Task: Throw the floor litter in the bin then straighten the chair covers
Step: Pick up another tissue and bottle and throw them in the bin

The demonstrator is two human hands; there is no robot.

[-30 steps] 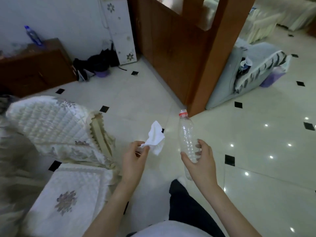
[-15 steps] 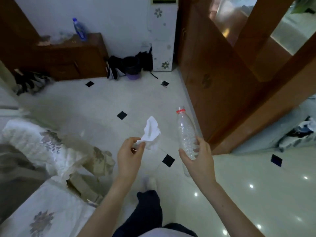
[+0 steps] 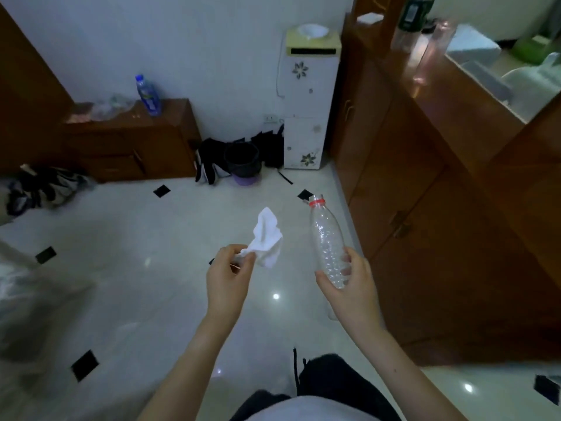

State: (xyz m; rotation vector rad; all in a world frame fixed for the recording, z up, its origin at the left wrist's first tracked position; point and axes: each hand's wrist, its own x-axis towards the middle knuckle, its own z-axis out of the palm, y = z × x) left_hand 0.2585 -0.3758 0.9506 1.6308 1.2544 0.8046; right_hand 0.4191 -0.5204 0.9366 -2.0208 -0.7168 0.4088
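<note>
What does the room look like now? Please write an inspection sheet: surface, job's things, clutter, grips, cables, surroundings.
Surface: pale glossy floor, black inset tiles.
Job's things: tissue and empty bottle in hand; bin by the far wall.
Clutter: dark bags beside the bin; clothes pile at left.
Grips: left hand pinches the tissue; right hand holds the bottle.
Cables: white cord on the wall beside the water dispenser.
Surroundings: wooden cabinet bearing a blue bottle; wooden partition at right.

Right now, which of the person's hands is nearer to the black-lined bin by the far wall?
Left. The left hand, pinching the tissue, is almost straight in line with the bin; the right hand, holding the bottle, is off to its right.
</note>
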